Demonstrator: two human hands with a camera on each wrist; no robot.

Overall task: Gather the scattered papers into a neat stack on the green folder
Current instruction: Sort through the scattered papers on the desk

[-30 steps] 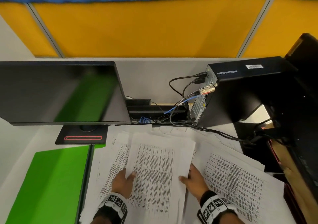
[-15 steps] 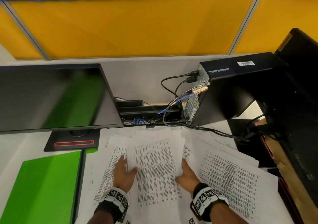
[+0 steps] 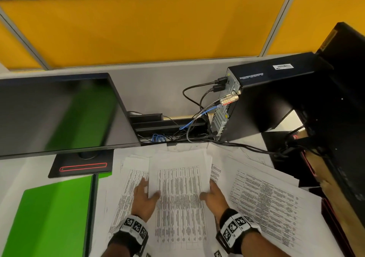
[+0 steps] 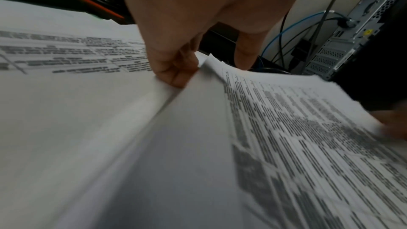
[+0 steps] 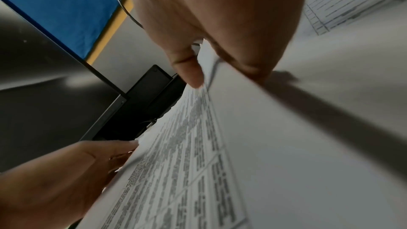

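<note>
A bundle of printed sheets (image 3: 179,189) lies lifted at the desk's middle, on top of more scattered papers (image 3: 266,199). My left hand (image 3: 149,192) pinches its left edge, thumb on top and fingers underneath. In the left wrist view the left hand (image 4: 198,65) holds that edge (image 4: 275,111). My right hand (image 3: 207,192) pinches the bundle's right edge the same way. In the right wrist view the right hand (image 5: 218,70) has its thumb (image 5: 189,69) on the printed face (image 5: 187,145). The green folder (image 3: 49,217) lies flat at the lower left, with no paper on it.
A dark monitor (image 3: 59,114) on a black base (image 3: 81,167) stands behind the folder. A black computer tower (image 3: 266,102) with cables (image 3: 197,122) stands at the back right. Dark furniture (image 3: 345,118) borders the right side. More sheets (image 3: 128,189) lie left of the bundle.
Both hands have drawn closer together, squeezing the bundle narrower from its sides. The head view has shifted slightly downward and to the right.
</note>
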